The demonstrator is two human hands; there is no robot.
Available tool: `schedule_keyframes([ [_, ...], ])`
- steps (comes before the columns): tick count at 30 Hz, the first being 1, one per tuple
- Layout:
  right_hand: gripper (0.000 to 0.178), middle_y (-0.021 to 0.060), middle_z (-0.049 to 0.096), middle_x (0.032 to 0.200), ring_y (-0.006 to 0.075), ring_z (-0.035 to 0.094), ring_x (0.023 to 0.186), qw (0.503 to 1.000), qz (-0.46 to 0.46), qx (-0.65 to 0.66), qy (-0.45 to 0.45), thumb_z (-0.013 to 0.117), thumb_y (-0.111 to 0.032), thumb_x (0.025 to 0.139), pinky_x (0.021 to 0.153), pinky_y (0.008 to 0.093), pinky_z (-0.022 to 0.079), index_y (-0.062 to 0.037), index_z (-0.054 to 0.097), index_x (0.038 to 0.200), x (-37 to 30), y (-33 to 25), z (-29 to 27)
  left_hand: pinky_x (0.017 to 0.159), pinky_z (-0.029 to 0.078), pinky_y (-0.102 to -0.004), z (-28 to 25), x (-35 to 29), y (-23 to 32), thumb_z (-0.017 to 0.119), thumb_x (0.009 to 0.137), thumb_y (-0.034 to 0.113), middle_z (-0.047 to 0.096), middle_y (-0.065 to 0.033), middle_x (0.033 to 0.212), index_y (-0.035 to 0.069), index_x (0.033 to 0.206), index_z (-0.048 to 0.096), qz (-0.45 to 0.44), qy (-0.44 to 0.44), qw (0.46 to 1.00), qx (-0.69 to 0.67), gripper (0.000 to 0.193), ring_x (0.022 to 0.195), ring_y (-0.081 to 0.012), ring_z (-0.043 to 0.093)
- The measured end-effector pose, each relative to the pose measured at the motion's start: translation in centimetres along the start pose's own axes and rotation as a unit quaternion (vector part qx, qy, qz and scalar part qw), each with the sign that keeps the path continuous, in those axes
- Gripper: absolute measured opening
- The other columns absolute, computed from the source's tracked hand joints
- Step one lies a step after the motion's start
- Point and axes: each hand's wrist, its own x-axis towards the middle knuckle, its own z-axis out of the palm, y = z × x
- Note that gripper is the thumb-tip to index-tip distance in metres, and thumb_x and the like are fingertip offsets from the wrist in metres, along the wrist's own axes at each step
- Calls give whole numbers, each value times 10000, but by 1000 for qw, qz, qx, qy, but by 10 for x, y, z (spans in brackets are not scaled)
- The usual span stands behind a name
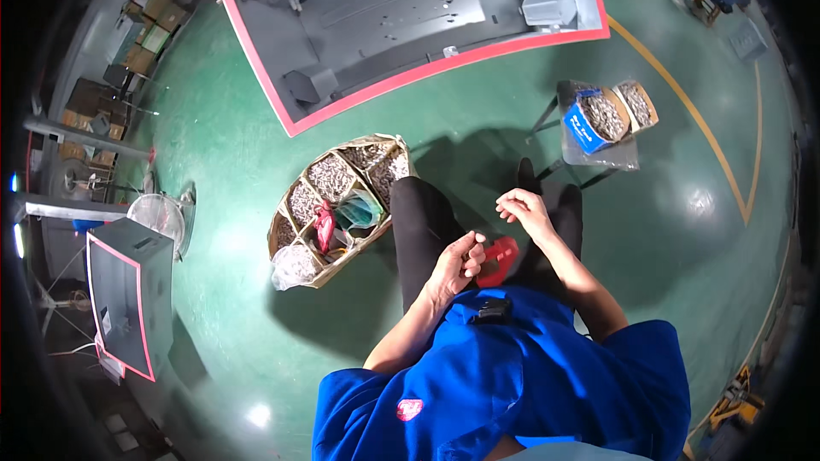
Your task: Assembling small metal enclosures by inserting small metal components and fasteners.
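My left hand (455,268) is closed in front of my lap, its thumb and fingers pressed together. A small dark tip shows at its fingertips, too small to name. Just beside it, a red plastic object (499,262) lies between my thighs, partly hidden; its kind is unclear. My right hand (525,212) is raised a little further away, fingers bent toward the thumb in a pinch. Whatever it may hold is too small to make out. The two hands are apart.
A divided carton tray (320,277) with many small pieces and plastic bags stands at left. Boxes of small pieces (605,115) sit on a stool (619,156) at right. A large grey panel (384,60) edged in red is ahead. A fan (158,220) stands far left.
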Motion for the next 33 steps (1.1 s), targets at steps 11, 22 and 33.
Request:
schedule_keyframes([
  [11, 221, 111, 635, 1075, 266, 604, 993, 826, -420, -369, 70, 659, -60, 794, 828, 359, 491, -24, 622, 1009, 53, -210, 51, 386, 284, -210, -69, 32, -8, 360, 977, 276, 526, -36, 711, 12, 965, 562, -54, -16, 997, 58, 333, 471, -87, 359],
  [22, 309, 121, 609, 1176, 296, 539, 1158, 732, -464, -478, 142, 647, -108, 815, 981, 401, 416, -16, 610, 1108, 105, -222, 47, 390, 302, -200, -69, 39, -4, 403, 967, 146, 544, -54, 737, -13, 995, 561, -43, -65, 995, 62, 226, 470, -73, 371],
  [33, 307, 119, 632, 1146, 283, 585, 1094, 715, -479, -490, 138, 643, -154, 799, 952, 422, 404, -24, 625, 1077, 80, -204, 84, 396, 265, -192, -64, 38, 4, 415, 982, 175, 531, -26, 750, 29, 1008, 562, -60, -68, 994, 59, 209, 509, -70, 380],
])
